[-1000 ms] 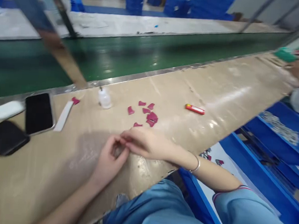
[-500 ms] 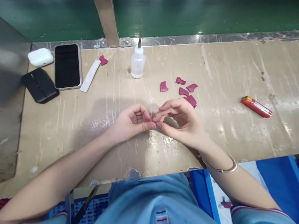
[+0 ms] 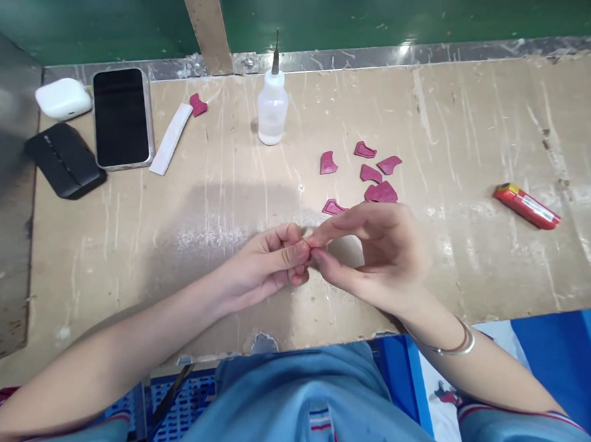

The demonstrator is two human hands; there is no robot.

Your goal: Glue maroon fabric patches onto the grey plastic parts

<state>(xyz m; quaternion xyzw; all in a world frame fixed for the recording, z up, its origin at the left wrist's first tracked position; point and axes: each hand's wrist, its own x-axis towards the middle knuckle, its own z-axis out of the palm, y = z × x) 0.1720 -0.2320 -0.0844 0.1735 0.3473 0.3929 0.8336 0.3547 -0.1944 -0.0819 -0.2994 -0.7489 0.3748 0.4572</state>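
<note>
My left hand (image 3: 278, 260) is closed in a pinch, thumb over the curled fingers, above the middle of the worktop (image 3: 174, 240). Its fingertips meet those of my right hand (image 3: 373, 252), whose thumb and forefinger are pinched as well. A sliver of reddish material shows between the fingertips; most of it is hidden, so its kind cannot be told. Several small dark-pink flat pieces (image 3: 381, 192) lie just beyond my right hand. One outlined pink piece (image 3: 333, 207) lies close to the right fingers.
Behind the hands stands a squeeze bottle with a needle tip (image 3: 272, 109). At the left lie a phone (image 3: 122, 118), a white case (image 3: 63, 99), a black box (image 3: 65, 161), a white strip (image 3: 171, 140) and a pink piece (image 3: 198, 105). A red lighter (image 3: 527, 206) lies at the right.
The left hand has turned so that its thumb lies on top, and the fingertips have shifted slightly. A pink piece near the right fingers now shows. The camera view has shifted a little.
</note>
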